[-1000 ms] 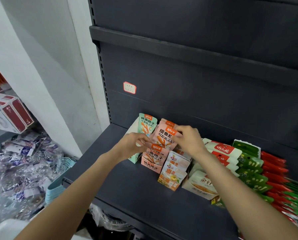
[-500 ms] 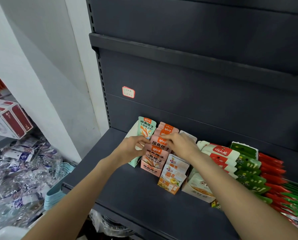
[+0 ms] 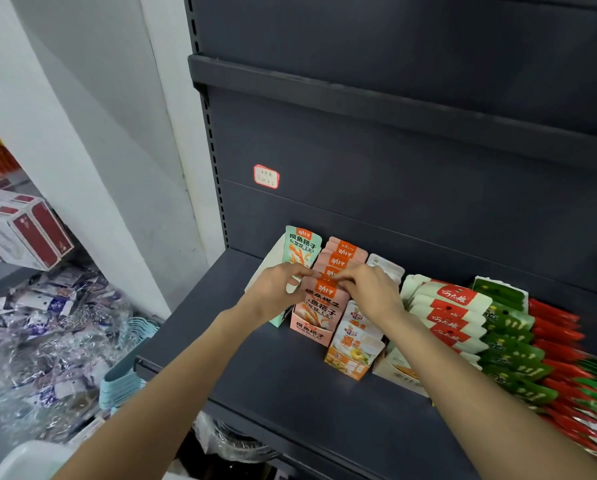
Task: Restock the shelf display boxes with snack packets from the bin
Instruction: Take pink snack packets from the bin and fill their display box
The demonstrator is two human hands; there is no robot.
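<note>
Head view: my left hand point(image 3: 279, 293) and right hand point(image 3: 369, 292) meet over the pink display box point(image 3: 311, 328) on the dark shelf point(image 3: 255, 362), fingers curled, pinching the top edge of the frontmost pink snack packet point(image 3: 322, 299) standing in it. A mint packet point(image 3: 302, 249) stands upright just left, in its own box.
</note>
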